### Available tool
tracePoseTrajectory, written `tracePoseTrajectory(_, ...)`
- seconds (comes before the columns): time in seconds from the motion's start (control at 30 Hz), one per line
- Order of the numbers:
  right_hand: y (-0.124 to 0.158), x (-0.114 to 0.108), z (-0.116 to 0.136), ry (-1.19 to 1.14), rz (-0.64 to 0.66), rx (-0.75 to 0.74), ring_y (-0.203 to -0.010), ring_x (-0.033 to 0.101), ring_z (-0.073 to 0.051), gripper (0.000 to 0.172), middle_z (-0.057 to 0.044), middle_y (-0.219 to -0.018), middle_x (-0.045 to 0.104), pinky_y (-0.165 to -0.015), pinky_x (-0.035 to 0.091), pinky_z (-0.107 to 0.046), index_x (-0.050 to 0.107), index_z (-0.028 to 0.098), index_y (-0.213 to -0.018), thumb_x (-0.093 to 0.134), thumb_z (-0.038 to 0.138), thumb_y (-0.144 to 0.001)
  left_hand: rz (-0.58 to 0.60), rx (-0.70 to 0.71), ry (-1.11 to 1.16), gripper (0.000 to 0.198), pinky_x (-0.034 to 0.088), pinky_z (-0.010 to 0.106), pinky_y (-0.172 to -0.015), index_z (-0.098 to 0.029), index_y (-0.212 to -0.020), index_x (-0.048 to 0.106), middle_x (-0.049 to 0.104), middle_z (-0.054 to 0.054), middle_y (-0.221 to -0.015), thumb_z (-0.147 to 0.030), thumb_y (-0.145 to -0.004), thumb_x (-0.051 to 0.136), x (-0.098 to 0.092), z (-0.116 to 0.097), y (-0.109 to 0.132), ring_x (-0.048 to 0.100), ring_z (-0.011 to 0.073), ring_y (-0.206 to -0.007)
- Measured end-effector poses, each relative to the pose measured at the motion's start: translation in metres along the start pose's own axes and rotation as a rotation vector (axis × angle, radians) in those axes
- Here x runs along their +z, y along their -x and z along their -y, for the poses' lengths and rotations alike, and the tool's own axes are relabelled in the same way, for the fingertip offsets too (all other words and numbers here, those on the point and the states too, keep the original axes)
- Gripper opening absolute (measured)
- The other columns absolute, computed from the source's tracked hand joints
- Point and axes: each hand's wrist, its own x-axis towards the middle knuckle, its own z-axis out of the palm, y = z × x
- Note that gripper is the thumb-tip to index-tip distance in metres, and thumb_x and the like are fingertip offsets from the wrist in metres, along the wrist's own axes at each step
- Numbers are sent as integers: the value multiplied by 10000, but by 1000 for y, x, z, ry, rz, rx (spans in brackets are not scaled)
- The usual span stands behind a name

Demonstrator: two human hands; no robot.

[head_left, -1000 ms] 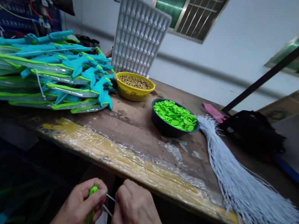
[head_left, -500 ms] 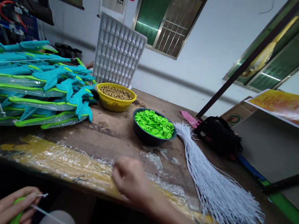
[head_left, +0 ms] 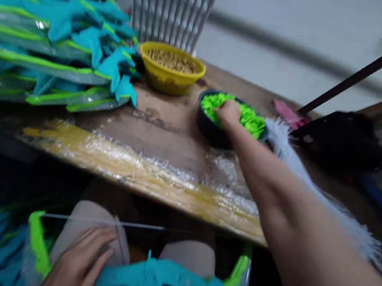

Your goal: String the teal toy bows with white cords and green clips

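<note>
My right hand [head_left: 228, 112] reaches across the wooden table [head_left: 163, 133] into a dark bowl [head_left: 211, 129] of small bright green pieces [head_left: 250, 116]; its fingers are buried among them and blurred. My left hand [head_left: 77, 263] rests low on my lap, fingers apart, on a teal and green toy [head_left: 153, 278] wrapped in clear plastic. A thin white string [head_left: 104, 222] stretches just above that hand.
A yellow bowl [head_left: 168, 78] of small brownish rings stands behind the dark bowl. A heap of teal and green bagged toys [head_left: 47, 41] fills the table's left. A bundle of white strings [head_left: 315, 188] lies at the right, beside a black bag [head_left: 341, 139]. A white tray [head_left: 172, 3] leans on the wall.
My right hand has left the string at my lap and moved forward over the table into the bowl of green pieces. The view has tilted down, showing the toy on my lap.
</note>
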Motion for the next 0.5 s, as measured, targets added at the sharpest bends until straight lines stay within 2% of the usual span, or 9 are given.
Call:
tracePoseTrajectory(0.03,-5,5,-2,0,-7,25,-947,686,-169,291,-70,-1079,686,-877,567,-370,674,102,-1068,501,337,-1067,101,-45,-17,272,514,410,-1012,-274,-1113,755,765,83,-1168,-361,-900,610,6,-7,0,676,322,-1137)
tracePoseTrajectory(0.07,-10,10,-5,-3,-2,38,-944,677,-159,275,-79,-1122,675,-907,557,-376,662,93,-1104,549,336,-1047,211,-90,-22,298,506,417,-1013,-250,-1137,745,758,102,-1181,-369,-913,590,11,-13,-2,672,324,-1140)
tracePoseTrajectory(0.17,-21,18,-15,-30,-25,47,-970,663,-147,299,-95,-1190,651,-954,531,-377,660,68,-1134,536,325,-1046,507,-230,21,371,465,454,-1026,-236,-1225,709,735,123,-1237,-402,-909,604,20,-22,-12,650,347,-1163)
tracePoseTrajectory(0.3,-24,11,-22,-95,-223,14,-1058,637,-155,339,-109,-1241,616,-991,492,-381,655,57,-1156,422,290,-1076,777,-295,135,449,430,473,-1018,-215,-1240,700,730,141,-1226,-381,-823,691,28,-28,-34,633,375,-1150)
tracePoseTrajectory(0.33,-23,8,-22,-115,-282,-6,-1069,629,-158,334,-114,-1240,616,-990,483,-375,641,45,-1170,420,276,-1071,826,-308,164,449,460,450,-975,-207,-1206,709,745,134,-1172,-357,-783,717,32,-29,-40,660,359,-1087)
tracePoseTrajectory(0.4,-19,2,-24,-148,-371,-55,-1076,619,-152,348,-134,-1196,644,-955,450,-339,623,-17,-1146,393,224,-1043,944,-343,232,371,535,383,-787,-190,-1062,732,772,100,-973,-328,-717,734,42,-31,-49,715,301,-838)
tracePoseTrajectory(0.5,-4,-5,-33,-195,-398,-124,-1018,618,-147,426,-159,-1107,681,-854,400,-290,635,-83,-898,332,212,-949,1076,-405,335,213,484,285,-530,-188,-877,681,708,32,-744,-335,-723,667,57,-37,-47,633,193,-520)
